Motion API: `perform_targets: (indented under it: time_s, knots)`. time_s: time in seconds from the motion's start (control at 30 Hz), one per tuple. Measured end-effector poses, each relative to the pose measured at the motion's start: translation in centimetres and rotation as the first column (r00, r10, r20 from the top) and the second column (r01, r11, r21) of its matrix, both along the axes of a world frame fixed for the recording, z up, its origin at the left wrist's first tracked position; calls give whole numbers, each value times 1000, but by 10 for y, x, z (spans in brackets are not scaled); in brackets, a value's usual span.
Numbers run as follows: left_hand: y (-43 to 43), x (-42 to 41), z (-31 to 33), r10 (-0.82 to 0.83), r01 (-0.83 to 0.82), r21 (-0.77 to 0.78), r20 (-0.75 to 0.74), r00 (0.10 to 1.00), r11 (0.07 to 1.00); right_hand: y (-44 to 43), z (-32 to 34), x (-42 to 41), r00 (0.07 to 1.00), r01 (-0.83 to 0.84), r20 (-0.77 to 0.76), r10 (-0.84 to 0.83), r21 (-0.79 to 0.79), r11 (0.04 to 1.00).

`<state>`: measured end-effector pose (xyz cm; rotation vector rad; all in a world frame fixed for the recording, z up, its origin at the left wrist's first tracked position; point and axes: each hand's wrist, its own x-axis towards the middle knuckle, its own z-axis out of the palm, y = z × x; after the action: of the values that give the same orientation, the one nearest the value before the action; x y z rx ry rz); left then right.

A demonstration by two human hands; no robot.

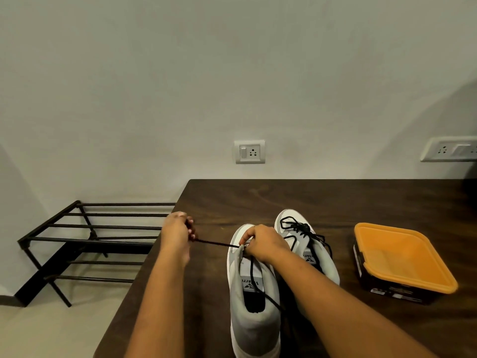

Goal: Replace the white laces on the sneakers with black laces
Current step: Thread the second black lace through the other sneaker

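Lace [219, 244] spans taut from pinching left hand [178, 228] rightward to left sneaker [255, 321]. Right hand [263, 244] grips its upper there.

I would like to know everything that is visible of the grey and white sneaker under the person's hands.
The grey and white fabric sneaker stands upright on the dark wooden table, heel toward the camera, beside a second grey sneaker on its right. It has a white sole and a labelled tongue. A thin black lace runs through it: the left hand holds one end taut sideways, the right hand grips the sneaker's upper edge at the eyelets, and another part trails over the heel opening.
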<state>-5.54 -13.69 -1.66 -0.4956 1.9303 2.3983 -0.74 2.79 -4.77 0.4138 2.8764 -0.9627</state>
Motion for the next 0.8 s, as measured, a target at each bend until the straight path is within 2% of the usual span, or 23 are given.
perform_targets:
  time_s: [0.03,0.07,0.1,0.17,0.2,0.23,0.27,0.3,0.33,0.4,0.47,0.5,0.53,0.57,0.6,0.63,0.67,0.7,0.73,0.77,0.8]
  knots:
    - [3,-1,-8,-109,89,-300,-48,993,950,0,0,0,1000,2,-2,-2,-6,1000]
    - [9,-2,-19,-254,182,-559,-53,966,809,1,1,-1,1000,4,-7,-4,-19,1000]
    - [16,1,-28,-379,266,-722,6,925,639,3,2,-2,1000,0,-16,0,-35,999]
    - [30,7,-45,-519,414,-839,193,833,352,7,2,-1,999,-29,-30,27,-67,997]
    - [37,11,-50,-530,459,-849,271,803,261,8,2,0,999,-42,-33,40,-79,996]
    - [42,16,-52,-521,477,-852,313,794,216,9,2,1,998,-52,-33,49,-84,995]
    - [46,18,-54,-513,481,-848,317,798,223,10,2,1,998,-57,-29,55,-83,995]
    - [47,18,-55,-521,484,-828,291,802,283,9,1,1,998,-58,-24,57,-75,996]
    - [48,18,-55,-533,480,-790,236,813,382,8,0,0,998,-57,-19,56,-62,996]
    - [50,20,-49,-511,439,-623,73,857,647,6,-1,-1,999,-51,-7,50,-37,998]
    - [53,25,-32,-360,332,-240,-84,929,912,5,0,-2,999,-46,12,46,-11,999]
    - [53,24,-23,-233,237,18,-132,963,971,6,0,-2,999,-42,19,42,-7,999]
    - [48,22,-12,-97,137,292,-145,985,946,6,0,-2,999,-37,23,37,-7,999]
    - [41,19,1,11,64,539,-133,991,840,6,0,-1,999,-31,25,31,-7,999]
    - [29,15,12,78,34,703,-128,989,710,5,0,-1,999,-28,26,28,-5,1000]
    - [16,11,20,118,37,791,-137,983,611,5,1,-1,999,-27,27,27,-1,1000]
    - [3,8,26,148,43,824,-153,977,565,4,1,-1,999,-29,30,29,1,1000]
    - [-7,5,27,169,33,819,-158,973,573,4,1,-2,999,-32,35,32,2,999]
    - [-13,4,26,170,10,769,-155,973,640,3,2,-2,998,-36,42,36,4,999]
    - [-16,5,23,140,0,662,-159,977,750,3,2,-2,998,-37,46,37,9,999]
    - [-14,6,17,80,12,486,-167,983,874,2,3,-2,998,-36,47,35,11,999]
